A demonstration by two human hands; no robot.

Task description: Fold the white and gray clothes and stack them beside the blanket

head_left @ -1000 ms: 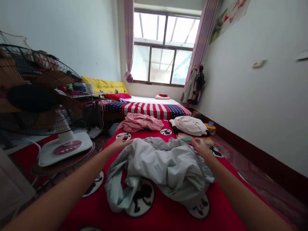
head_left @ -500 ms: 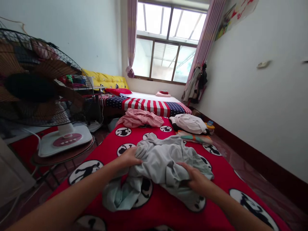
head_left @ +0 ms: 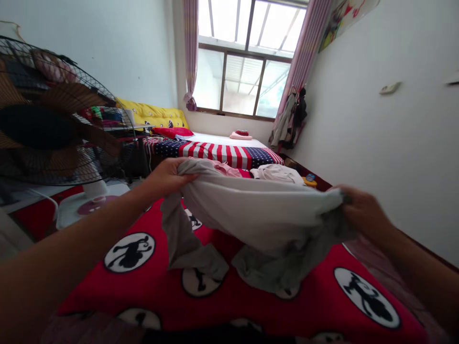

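Hands: your left hand (head_left: 168, 179) and right hand (head_left: 364, 212) clenched on opposite edges | pale grey cloth (head_left: 251, 215): pulled wide, lower folds sagging, crumpled | Place: held up above the red bedspread (head_left: 86, 286)

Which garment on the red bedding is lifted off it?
The pale grey garment, held up between the left hand and right hand; the pink garment and white garment lie beyond it.

Head-worn view looks forward and down toward the window (head_left: 244, 81).
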